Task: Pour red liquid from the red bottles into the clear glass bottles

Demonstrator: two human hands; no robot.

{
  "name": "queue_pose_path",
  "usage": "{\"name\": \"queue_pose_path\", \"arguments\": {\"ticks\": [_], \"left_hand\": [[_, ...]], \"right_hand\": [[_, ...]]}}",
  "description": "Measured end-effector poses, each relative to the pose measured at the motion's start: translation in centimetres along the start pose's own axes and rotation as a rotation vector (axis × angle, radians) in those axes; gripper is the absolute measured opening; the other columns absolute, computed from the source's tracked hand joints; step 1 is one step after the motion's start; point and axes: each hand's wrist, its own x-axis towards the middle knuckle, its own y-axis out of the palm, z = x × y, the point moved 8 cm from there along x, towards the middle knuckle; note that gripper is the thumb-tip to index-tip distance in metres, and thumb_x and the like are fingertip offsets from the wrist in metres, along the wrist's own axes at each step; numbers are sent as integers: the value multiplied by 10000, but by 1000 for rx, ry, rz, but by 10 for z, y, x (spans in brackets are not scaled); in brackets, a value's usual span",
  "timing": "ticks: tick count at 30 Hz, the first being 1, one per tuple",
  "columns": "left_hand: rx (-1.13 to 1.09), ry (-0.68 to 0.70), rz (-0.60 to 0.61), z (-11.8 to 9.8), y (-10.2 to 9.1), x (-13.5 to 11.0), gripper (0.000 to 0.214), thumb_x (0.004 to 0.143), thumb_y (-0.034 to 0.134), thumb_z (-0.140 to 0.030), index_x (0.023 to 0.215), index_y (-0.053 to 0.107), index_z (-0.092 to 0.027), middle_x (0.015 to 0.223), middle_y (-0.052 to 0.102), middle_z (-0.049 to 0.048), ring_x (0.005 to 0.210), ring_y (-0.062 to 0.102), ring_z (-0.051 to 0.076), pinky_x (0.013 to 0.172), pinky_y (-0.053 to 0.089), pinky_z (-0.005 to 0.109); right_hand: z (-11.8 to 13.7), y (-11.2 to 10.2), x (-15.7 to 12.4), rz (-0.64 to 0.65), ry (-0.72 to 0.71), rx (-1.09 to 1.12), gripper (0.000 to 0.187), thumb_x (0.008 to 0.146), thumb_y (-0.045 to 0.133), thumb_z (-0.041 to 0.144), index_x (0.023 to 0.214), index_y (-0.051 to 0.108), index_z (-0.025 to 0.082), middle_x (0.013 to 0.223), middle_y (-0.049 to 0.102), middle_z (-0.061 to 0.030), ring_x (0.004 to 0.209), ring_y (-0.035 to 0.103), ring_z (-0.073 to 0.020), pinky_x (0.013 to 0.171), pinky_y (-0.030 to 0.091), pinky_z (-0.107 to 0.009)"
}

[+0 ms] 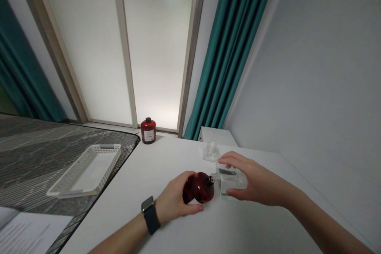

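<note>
My left hand [172, 198], with a dark-strapped watch on its wrist, is wrapped round a dark red bottle [204, 188]. That bottle lies tipped over, its neck pointing right. A clear square bottle [226, 186] is gripped between the thumb and fingers of my right hand [257, 180]. Its neck faces left and meets the red bottle's mouth; whether one sits inside the other, I cannot tell. Just behind my right fingers stands another clear container [211, 151]. Farther back, an upright red bottle [148, 131] has a black cap and a white label.
The white table [143, 182] lies under both hands. Left of it, a white perforated basket [86, 170] rests on a dark striped surface [38, 154], near printed paper [32, 230]. A white box-like piece [218, 135] stands beyond the back edge, below a teal curtain [229, 47].
</note>
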Motion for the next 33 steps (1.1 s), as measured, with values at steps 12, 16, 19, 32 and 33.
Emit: {"name": "queue_pose_path", "arguments": {"ticks": [12,16,19,32,33], "left_hand": [[5,1,-11,-2,-2,0,705,639,842,-303,1235,478,-212,1185,638,83,1042,624,273,943,481,402],[14,1,-4,-1,-1,0,704,642,839,-309,1237,479,-205,1188,639,89,1047,623,281,945,482,413],[17,4,0,-1,-1,1,696,644,836,-329,1233,488,-202,1179,642,91,1035,627,281,931,488,415],[-1,-14,15,-2,0,0,683,642,829,-300,1226,488,-206,1164,651,88,1020,631,275,923,485,410],[-1,-17,15,-2,0,0,680,641,828,-297,1223,488,-206,1160,652,87,1016,631,274,919,486,407]], "right_hand": [[0,-1,1,1,-4,-5,559,720,757,282,1236,551,222,1278,561,-83,1170,543,-247,1031,434,-383],[0,-1,0,-3,-8,0,555,721,754,288,1235,557,226,1284,562,-84,1171,546,-250,1031,435,-391],[0,-1,-1,-5,-14,7,556,716,755,284,1234,560,230,1279,568,-81,1167,550,-249,1029,440,-395],[-1,-1,0,5,4,-14,579,714,763,311,1250,563,219,1300,566,-88,1188,545,-256,1047,432,-398],[-1,-1,0,7,6,-16,582,712,763,311,1251,564,217,1300,566,-90,1188,545,-258,1047,432,-399]]}}
